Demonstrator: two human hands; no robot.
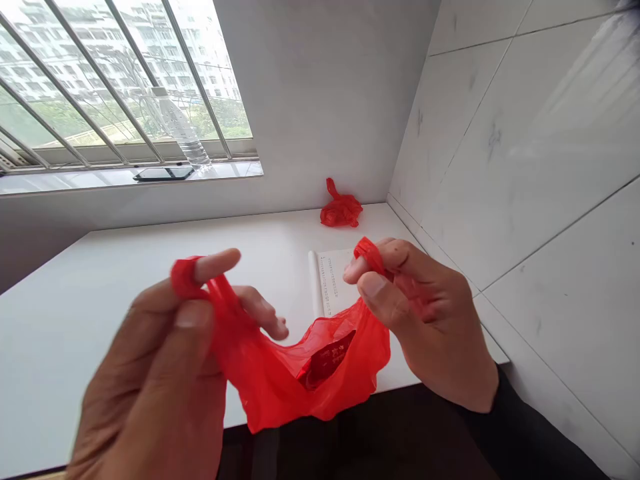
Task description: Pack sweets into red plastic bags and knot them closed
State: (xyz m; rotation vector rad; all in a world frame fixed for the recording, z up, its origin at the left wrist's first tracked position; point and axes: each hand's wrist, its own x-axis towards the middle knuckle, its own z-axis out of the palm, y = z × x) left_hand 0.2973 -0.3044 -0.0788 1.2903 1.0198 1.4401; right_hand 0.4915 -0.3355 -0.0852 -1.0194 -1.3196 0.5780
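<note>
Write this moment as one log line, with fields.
left hand: holds bag handle | right hand: holds other handle | red plastic bag: stretched between hands | second red bag: on counter

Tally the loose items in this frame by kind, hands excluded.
Red plastic bags: 2 (one held between left hand and right hand, one knotted on the counter)
Water bottle: 1
Phone on sill: 1
Printed booklet: 1
Total: 5

Bag [310, 370] between hands; booklet [333, 283] behind; knotted bag [341, 211] at wall.
</note>
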